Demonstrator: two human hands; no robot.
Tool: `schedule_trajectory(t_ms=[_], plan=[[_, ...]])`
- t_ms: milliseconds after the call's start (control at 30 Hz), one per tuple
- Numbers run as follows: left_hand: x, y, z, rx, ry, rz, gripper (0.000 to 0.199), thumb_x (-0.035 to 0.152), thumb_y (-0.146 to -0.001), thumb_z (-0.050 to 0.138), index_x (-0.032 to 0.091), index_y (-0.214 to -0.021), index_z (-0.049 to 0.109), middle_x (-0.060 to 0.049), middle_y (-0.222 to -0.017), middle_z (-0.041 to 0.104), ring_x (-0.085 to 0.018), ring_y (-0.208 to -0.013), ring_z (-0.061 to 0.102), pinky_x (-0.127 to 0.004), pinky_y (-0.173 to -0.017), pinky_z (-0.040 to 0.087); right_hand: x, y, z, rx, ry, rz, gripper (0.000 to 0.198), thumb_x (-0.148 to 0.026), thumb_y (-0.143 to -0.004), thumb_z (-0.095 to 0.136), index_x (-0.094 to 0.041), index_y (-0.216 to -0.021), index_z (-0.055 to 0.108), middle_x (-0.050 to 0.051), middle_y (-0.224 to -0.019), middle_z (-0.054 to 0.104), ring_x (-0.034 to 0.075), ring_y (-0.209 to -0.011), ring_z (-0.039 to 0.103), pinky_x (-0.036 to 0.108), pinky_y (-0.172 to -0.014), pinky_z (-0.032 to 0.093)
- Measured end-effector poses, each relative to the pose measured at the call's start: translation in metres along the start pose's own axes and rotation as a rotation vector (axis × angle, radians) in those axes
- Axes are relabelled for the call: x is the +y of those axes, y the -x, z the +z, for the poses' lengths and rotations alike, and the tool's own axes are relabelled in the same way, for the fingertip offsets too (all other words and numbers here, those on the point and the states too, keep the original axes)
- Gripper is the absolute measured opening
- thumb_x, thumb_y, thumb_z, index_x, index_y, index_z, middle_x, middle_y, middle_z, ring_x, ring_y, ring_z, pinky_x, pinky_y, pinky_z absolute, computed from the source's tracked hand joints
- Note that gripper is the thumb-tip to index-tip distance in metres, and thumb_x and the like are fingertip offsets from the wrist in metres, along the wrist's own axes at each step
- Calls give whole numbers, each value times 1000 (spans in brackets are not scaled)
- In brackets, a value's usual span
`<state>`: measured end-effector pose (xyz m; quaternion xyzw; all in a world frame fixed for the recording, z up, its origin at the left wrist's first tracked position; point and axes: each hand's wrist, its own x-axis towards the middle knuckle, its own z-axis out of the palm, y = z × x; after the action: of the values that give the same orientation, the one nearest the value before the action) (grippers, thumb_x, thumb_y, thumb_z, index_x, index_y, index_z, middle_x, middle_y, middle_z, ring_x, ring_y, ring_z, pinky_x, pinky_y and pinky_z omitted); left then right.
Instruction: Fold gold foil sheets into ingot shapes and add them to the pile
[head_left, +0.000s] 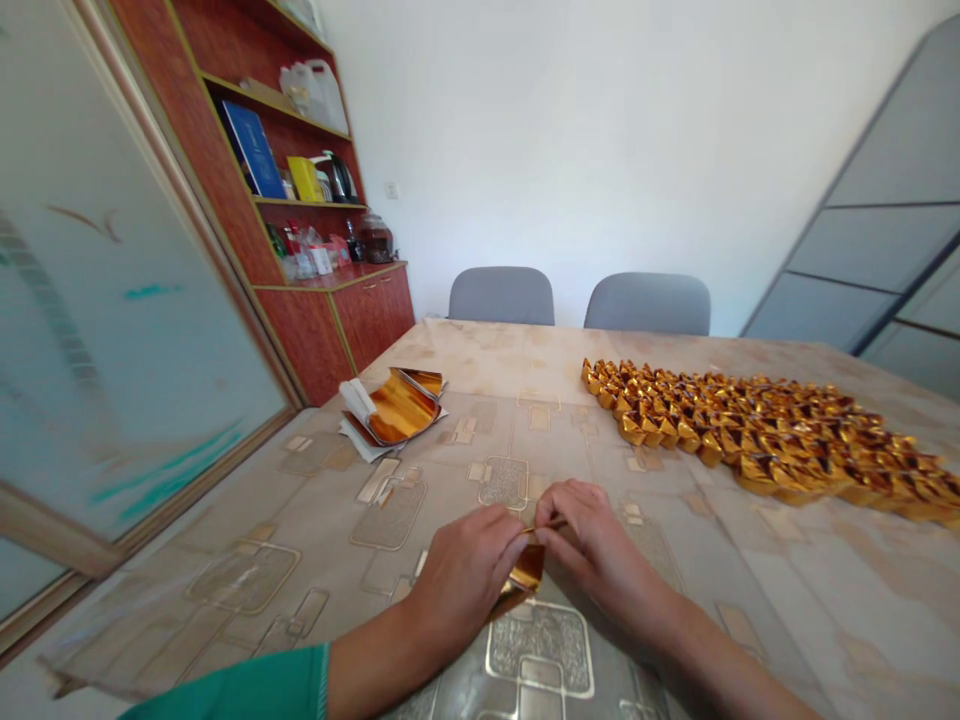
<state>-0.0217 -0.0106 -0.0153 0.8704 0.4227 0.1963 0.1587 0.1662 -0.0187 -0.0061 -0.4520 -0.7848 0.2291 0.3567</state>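
Note:
A sheet of gold foil paper (528, 568) is between my hands at the near middle of the table, its upper edge folded. My left hand (474, 558) pinches that edge from the left, thumb and fingers together. From the right, my right hand (586, 530) grips the same edge, with its fingers bent over it. Much of the sheet is hidden behind the left hand. Farther left lies a loose stack of gold foil paper (405, 405), curled up and showing white backing. Many folded gold foil pieces (705, 415) stand in packed rows to the right.
A patterned cloth covers the table (480, 350). Two grey chairs (501, 295) stand at its far side, before a white wall. A red-brown cabinet (330, 310) with bottles and boxes is at the back left, beside a frosted sliding door (135, 280).

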Motion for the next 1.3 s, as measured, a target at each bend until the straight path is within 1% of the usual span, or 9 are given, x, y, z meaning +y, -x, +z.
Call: schedule_trajectory(t_ms=[167, 267, 400, 533, 633, 833, 1000, 1133, 1300], plan=[[-4, -6, 1, 9, 217, -51, 38, 33, -98, 39, 19, -67, 55, 1, -62, 57, -15, -59, 53, -24, -58, 34, 16, -2, -7, 80, -377, 190, 12, -24, -84, 64, -20, -74, 60, -1, -72, 60, 16, -70, 54, 29, -66, 39], [-1, -13, 0, 59, 417, -100, 40, 37, -96, 41, 19, -61, 48, 2, -58, 49, -14, -56, 48, -24, -55, 31, 24, -5, -18, 157, -622, 295, 23, -39, -81, 71, -21, -92, 62, -4, -67, 58, 15, -61, 51, 27, -58, 38], [5, -31, 0, 161, 603, -159, 40, 43, -95, 40, 19, -65, 48, 2, -60, 47, -14, -59, 46, -24, -56, 33, 19, -6, -29, 230, -738, 355, 41, -56, -84, 65, -23, -108, 61, 3, -88, 67, 19, -77, 61, 31, -70, 47], [9, -44, 1, 359, 790, -232, 38, 46, -94, 44, 17, -70, 53, 2, -65, 48, -14, -62, 45, -23, -57, 36, 5, -4, -19, 47, -753, 383, 43, -61, -78, 69, -19, -88, 66, 4, -80, 66, 16, -67, 57, 30, -63, 47], [11, -43, 3, 413, 801, -213, 37, 45, -95, 46, 17, -71, 53, 2, -65, 48, -13, -63, 45, -23, -58, 37, -1, -1, -3, -5, -745, 309, 36, -53, -79, 71, -19, -87, 67, 4, -83, 68, 18, -75, 59, 30, -70, 46], [16, -38, 6, 416, 809, -175, 36, 42, -96, 46, 17, -74, 57, 1, -69, 54, -14, -67, 51, -23, -62, 40, 1, 2, 13, 151, -626, 280, 24, -40, -88, 63, -19, -78, 61, 0, -75, 61, 15, -70, 52, 27, -65, 41], [12, -39, 6, 490, 633, -127, 34, 37, -99, 42, 17, -79, 60, 1, -69, 58, -13, -65, 54, -22, -62, 40, -11, -1, 20, 247, -483, 269, 22, -39, -88, 60, -20, -77, 59, -1, -71, 57, 16, -66, 49, 26, -61, 40], [8, -38, 2, 541, 506, -79, 31, 34, -100, 41, 17, -84, 63, 1, -69, 61, -13, -61, 55, -22, -60, 40, -20, -2, 27, 202, -574, 223, 19, -39, -92, 57, -21, -93, 64, 2, -85, 64, 19, -78, 56, 29, -73, 45], [4, -36, -3, 554, 486, 21, 30, 32, -99, 41, 17, -91, 66, -1, -72, 67, -13, -61, 58, -22, -60, 43, -16, 0, 27, 128, -600, 183, 21, -41, -92, 59, -21, -94, 67, 2, -85, 64, 19, -80, 56, 31, -76, 45]])
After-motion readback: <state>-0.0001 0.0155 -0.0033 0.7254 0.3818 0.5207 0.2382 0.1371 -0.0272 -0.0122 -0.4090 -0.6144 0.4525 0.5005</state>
